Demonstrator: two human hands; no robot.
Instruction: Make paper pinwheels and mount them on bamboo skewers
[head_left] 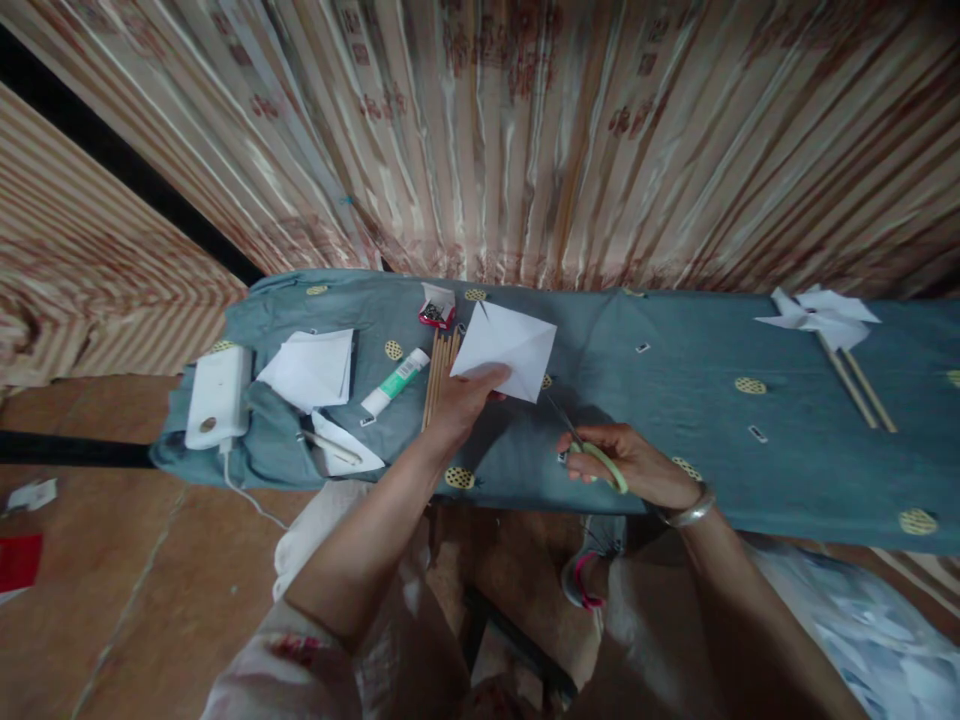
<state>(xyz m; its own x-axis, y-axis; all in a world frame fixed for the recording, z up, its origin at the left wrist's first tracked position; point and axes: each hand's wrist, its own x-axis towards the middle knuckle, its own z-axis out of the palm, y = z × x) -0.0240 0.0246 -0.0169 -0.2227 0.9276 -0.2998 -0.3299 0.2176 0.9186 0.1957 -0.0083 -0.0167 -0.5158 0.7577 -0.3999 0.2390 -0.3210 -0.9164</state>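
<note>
A creased white paper square [510, 345] is pinched in my left hand [469, 398], held above the cloth with the thumb on top. A short dark slit shows near its upper left corner. My right hand [626, 462] grips a pair of scissors [600, 462] by the light green handles. Their blades point up and left, close to the paper's lower right corner; whether they touch it I cannot make out. Just left of the paper lie several thin wooden sticks [437, 375] and a red box of small pins [437, 306].
On the blue-grey cloth [675, 400] lie a glue stick [395, 383], a stack of white paper [311, 370], a folded sheet with a pen [334, 445], and a white power bank [217, 398] with a cable. Paper pinwheels [817, 315] on sticks rest at the right.
</note>
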